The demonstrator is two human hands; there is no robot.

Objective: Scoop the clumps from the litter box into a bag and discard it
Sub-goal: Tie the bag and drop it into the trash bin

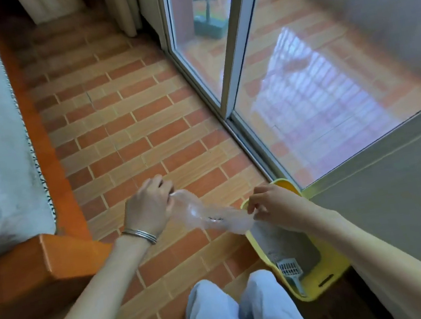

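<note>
Brick-patterned floor (122, 123) beneath left hand (148, 209) and right hand (270, 203), both pinching clear bag (207, 216).

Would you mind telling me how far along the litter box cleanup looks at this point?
Early. In hand: the left hand and right hand stretch a clear plastic bag between them. The scoop lies untouched in the yellow litter box. Scooping, filling the bag and discarding remain.

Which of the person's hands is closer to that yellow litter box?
Right. The right hand hovers over the yellow litter box at its far end, pinching the clear plastic bag. The left hand holds the bag's other end, over the tiled floor.
</note>
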